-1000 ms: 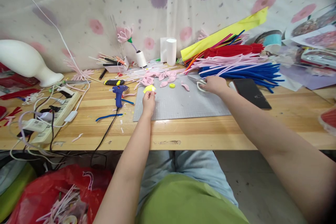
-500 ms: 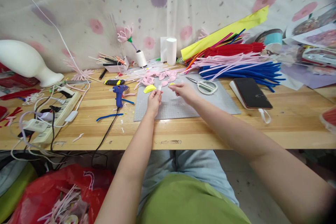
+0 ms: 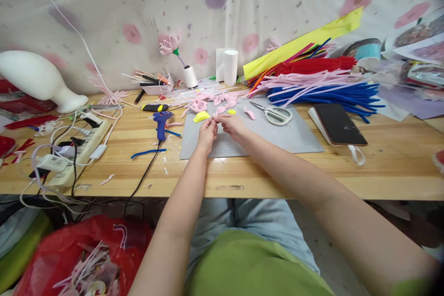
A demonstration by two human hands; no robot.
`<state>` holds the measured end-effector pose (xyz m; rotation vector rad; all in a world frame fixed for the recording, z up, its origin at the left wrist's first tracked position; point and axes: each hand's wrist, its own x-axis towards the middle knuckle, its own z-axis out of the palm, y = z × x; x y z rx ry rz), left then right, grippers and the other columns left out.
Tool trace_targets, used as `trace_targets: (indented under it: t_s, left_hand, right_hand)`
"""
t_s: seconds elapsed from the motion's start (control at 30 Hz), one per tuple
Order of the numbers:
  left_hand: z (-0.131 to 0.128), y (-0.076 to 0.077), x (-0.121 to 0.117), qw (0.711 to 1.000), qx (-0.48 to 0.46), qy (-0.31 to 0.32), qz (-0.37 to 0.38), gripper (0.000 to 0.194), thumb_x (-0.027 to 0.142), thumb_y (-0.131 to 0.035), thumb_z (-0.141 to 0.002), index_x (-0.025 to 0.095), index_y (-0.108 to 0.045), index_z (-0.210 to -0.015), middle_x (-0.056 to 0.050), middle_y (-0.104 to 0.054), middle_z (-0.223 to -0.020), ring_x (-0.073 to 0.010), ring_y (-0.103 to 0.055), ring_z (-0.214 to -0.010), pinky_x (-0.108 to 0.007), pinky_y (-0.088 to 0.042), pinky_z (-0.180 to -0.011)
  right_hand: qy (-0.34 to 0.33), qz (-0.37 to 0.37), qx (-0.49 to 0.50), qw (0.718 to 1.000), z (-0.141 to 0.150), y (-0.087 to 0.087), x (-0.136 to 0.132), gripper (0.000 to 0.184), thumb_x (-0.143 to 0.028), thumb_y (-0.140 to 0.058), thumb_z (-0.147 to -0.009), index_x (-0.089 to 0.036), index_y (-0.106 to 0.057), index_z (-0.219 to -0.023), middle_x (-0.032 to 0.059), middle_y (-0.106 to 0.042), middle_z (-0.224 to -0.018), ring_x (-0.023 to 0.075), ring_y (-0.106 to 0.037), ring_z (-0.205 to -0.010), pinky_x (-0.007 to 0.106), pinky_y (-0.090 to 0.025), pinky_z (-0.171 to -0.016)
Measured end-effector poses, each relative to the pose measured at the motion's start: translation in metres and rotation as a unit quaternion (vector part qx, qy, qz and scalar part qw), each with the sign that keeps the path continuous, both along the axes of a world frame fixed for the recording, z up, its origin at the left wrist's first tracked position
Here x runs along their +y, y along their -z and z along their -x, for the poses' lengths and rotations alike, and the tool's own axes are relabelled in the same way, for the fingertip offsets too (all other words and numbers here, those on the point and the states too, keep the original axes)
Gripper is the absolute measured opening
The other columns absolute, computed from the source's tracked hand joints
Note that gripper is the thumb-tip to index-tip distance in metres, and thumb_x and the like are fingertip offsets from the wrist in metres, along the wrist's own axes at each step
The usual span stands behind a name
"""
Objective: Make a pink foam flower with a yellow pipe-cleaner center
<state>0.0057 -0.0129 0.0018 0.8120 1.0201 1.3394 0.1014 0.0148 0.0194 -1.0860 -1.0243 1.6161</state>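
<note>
Over the grey cutting mat (image 3: 277, 141), my left hand (image 3: 207, 133) is closed, fingertips pinching a small white strip that barely shows. My right hand (image 3: 233, 126) has its thumb and fingers pinched right against the left fingertips; what they grip is too small and covered to make out. Just behind the hands lie a yellow paper piece (image 3: 201, 116), a smaller yellow piece (image 3: 231, 112) and several pink fuzzy petals (image 3: 218, 100). One pink petal (image 3: 249, 112) lies apart, right of the right hand, near the scissors (image 3: 277, 116).
A blue glue gun (image 3: 160, 125) stands left of the mat, its cord trailing off the front edge. Bundles of pipe cleaners (image 3: 322, 93) and a phone (image 3: 340, 125) are on the right. At far left is a power strip (image 3: 83, 152) with tangled cables; a red bag (image 3: 83, 249) sits below.
My right hand has moved left, bringing its fingertips against my left hand's. The lone pink petal and small yellow piece now show uncovered. The view has shifted slightly.
</note>
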Motion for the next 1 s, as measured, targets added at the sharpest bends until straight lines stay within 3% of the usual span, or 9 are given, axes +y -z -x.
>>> trace_targets:
  t_s: [0.1,0.2,0.3,0.47,0.7,0.8,0.87,1.0]
  left_hand:
    - [0.001,-0.001,0.0,1.0,-0.018,0.02,0.013,0.021,0.034,-0.052,-0.085,0.015,-0.053,-0.077,0.007,-0.038,-0.049,-0.0019,-0.026,-0.037,-0.014,-0.015,-0.036]
    - [0.003,-0.003,-0.001,0.998,-0.026,0.042,0.044,0.026,0.033,-0.044,-0.089,0.012,-0.058,-0.081,0.002,-0.051,-0.055,-0.0044,-0.042,-0.042,-0.015,-0.032,-0.039]
    - [0.005,-0.004,-0.001,0.995,-0.021,0.068,0.065,0.025,0.029,-0.046,-0.088,0.01,-0.06,-0.08,-0.002,-0.058,-0.06,-0.0075,-0.054,-0.05,-0.022,-0.048,-0.054]
    - [0.007,-0.003,-0.001,0.996,-0.005,0.066,0.066,0.016,0.02,-0.053,-0.084,0.009,-0.063,-0.078,-0.003,-0.062,-0.063,-0.009,-0.059,-0.054,-0.026,-0.052,-0.061]
    - [0.006,-0.001,-0.003,0.996,0.026,0.062,0.052,0.011,0.018,-0.059,-0.08,0.009,-0.064,-0.077,-0.002,-0.061,-0.061,-0.0086,-0.058,-0.055,-0.027,-0.053,-0.061]
    - [0.005,0.0,-0.002,0.997,0.034,0.046,0.045,0.012,0.017,-0.058,-0.08,0.009,-0.063,-0.074,0.0,-0.058,-0.059,-0.0075,-0.056,-0.051,-0.026,-0.053,-0.059]
    - [0.004,0.0,-0.001,0.998,0.034,0.035,0.044,0.013,0.018,-0.057,-0.08,0.009,-0.063,-0.073,0.0,-0.057,-0.058,-0.0078,-0.056,-0.051,-0.026,-0.053,-0.057]
    - [0.003,0.002,0.0,0.999,0.022,0.018,0.031,0.009,0.018,-0.057,-0.078,0.01,-0.063,-0.075,-0.001,-0.061,-0.062,-0.0082,-0.058,-0.056,-0.024,-0.052,-0.058]
  right_hand:
    - [0.004,-0.008,-0.004,1.0,-0.002,-0.001,0.002,0.019,-0.026,-0.073,-0.058,-0.014,-0.059,-0.064,-0.004,-0.05,-0.054,0.0018,-0.023,-0.041,0.022,-0.01,-0.039]
    - [0.006,-0.001,-0.003,1.0,-0.006,-0.002,0.004,0.02,-0.025,-0.072,-0.059,-0.014,-0.056,-0.061,-0.0044,-0.048,-0.05,0.0013,-0.022,-0.038,0.023,-0.009,-0.039]
    - [-0.003,0.003,-0.003,1.0,-0.011,-0.001,0.008,0.023,-0.026,-0.073,-0.059,-0.015,-0.053,-0.061,-0.0076,-0.039,-0.043,0.0017,-0.022,-0.037,0.022,-0.008,-0.039]
    - [-0.018,-0.014,-0.015,1.0,-0.017,0.002,0.013,0.027,-0.031,-0.074,-0.057,-0.016,-0.053,-0.064,-0.0114,-0.027,-0.041,0.0016,-0.016,-0.038,0.022,-0.006,-0.041]
    - [-0.022,-0.034,-0.043,0.998,-0.021,0.003,0.014,0.031,-0.036,-0.075,-0.054,-0.014,-0.062,-0.073,-0.0105,-0.028,-0.043,0.0035,-0.017,-0.041,0.022,-0.01,-0.041]
    - [-0.014,-0.084,-0.083,0.993,-0.021,0.003,0.011,0.029,-0.04,-0.072,-0.058,-0.015,-0.063,-0.069,-0.0069,-0.037,-0.048,0.0052,-0.026,-0.044,0.023,-0.02,-0.043]
    - [-0.008,-0.156,-0.123,0.98,-0.02,0.002,0.005,0.024,-0.04,-0.069,-0.064,-0.016,-0.063,-0.064,-0.0034,-0.047,-0.055,0.0076,-0.038,-0.052,0.023,-0.03,-0.05]
    - [-0.017,-0.318,-0.236,0.918,-0.019,0.002,-0.008,0.014,-0.03,-0.063,-0.074,-0.018,-0.069,-0.069,0.0004,-0.054,-0.068,0.0126,-0.05,-0.071,0.025,-0.037,-0.068]
